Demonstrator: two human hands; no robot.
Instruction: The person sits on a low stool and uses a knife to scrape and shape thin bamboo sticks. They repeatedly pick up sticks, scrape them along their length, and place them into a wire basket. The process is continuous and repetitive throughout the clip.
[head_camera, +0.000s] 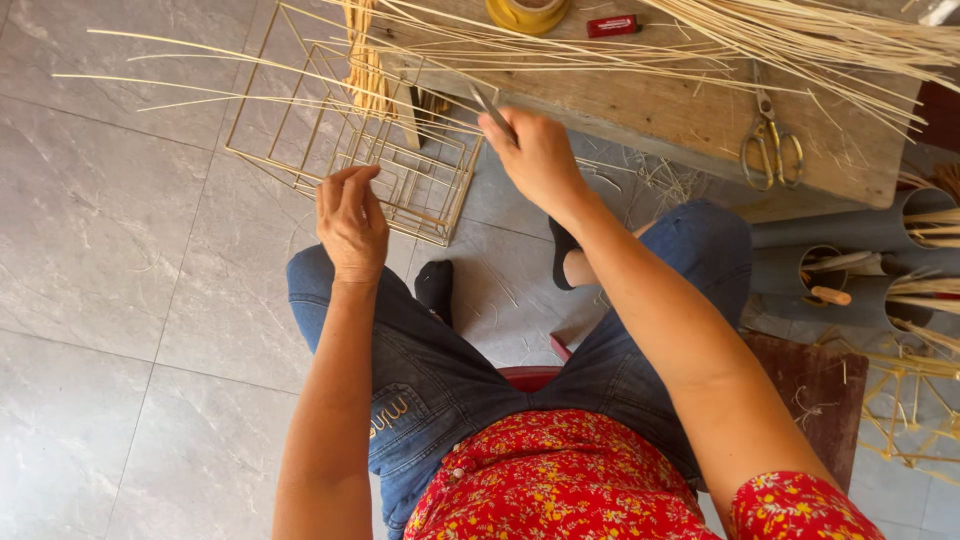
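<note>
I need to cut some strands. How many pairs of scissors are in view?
1. The scissors lie on the wooden table, right of the right hand; strips may hide others.

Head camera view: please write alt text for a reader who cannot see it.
A seated person's left hand touches a gold wire box frame, while the right hand grips a thin metal tool among pale reed strands. Metal scissors lie on the worn wooden bench.
</note>
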